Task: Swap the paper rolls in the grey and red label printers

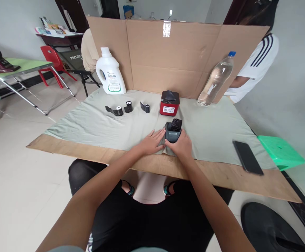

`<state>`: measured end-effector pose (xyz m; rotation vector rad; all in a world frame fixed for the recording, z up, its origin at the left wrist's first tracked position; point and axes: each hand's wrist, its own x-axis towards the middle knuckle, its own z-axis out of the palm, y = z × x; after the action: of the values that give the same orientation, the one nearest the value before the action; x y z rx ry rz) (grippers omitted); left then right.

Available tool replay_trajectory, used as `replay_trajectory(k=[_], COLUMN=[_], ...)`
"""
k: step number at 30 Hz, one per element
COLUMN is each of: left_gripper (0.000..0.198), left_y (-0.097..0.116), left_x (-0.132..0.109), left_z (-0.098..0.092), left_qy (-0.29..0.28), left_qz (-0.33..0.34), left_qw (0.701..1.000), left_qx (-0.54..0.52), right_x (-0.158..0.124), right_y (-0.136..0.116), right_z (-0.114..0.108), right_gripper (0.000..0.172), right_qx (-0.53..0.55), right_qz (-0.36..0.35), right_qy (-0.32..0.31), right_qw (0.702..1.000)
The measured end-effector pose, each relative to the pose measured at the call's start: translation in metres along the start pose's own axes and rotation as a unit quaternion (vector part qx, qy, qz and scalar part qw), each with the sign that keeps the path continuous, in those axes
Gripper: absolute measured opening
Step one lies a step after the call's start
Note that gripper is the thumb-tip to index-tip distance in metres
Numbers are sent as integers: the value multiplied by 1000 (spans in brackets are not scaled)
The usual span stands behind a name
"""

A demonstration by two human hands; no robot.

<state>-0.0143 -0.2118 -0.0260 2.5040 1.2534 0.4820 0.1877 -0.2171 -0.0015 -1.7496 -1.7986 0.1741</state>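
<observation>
A small dark grey portable printer (173, 136) stands near the front edge of the cloth, with a glossy black flap or strip sticking up at its top. My right hand (182, 145) wraps round its right and front side, thumb across the front. My left hand (152, 142) lies flat on the cloth, fingers stretched out, its fingertips at the printer's left side. Just behind is a red and black printer (169, 104) with a white label on its front. Three small black paper rolls (119, 111), (128, 107), (145, 107), partly unwound, lie to the left.
A white detergent jug (111, 71) and a clear bottle with a blue cap (216, 80) stand against an upright cardboard screen (168, 56). A phone (247, 157) lies at the front right, beside a green stool (281, 151). Another person's striped sleeve (262, 52) shows behind the screen.
</observation>
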Motion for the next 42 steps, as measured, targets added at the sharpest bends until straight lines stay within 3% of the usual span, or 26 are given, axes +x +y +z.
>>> replay_trajectory(k=[10,17,28,33,36,39,42], left_gripper=[69,67,78,78,81,81,57], left_y=[-5,-7,5,6,7,6,2], left_x=[-12,-18,-19,-18,-19,-18,-11], left_z=[-7,-7,-21,-26,-29,-29,-28], left_qy=[-41,-40,-106,-107,-92,-4,128], left_qz=[11,18,-7,-13,-34,-120,-227], left_qw=[999,999,992,994,993,958,848], left_qx=[-11,1,65,25,-66,-261,-462], right_x=[0,-3,-6,-5,-7,-19,-37], right_y=[-2,-5,-3,-1,4,12,24], right_z=[-5,-5,-4,0,3,0,-11], right_gripper=[94,99,107,111,119,127,123], right_qx=[21,-7,-15,-17,-23,-48,-80], right_qz=[33,30,24,14,5,-58,-145], right_qy=[-12,-30,-52,-53,-49,-42,-48], right_qw=[999,999,998,998,999,996,985])
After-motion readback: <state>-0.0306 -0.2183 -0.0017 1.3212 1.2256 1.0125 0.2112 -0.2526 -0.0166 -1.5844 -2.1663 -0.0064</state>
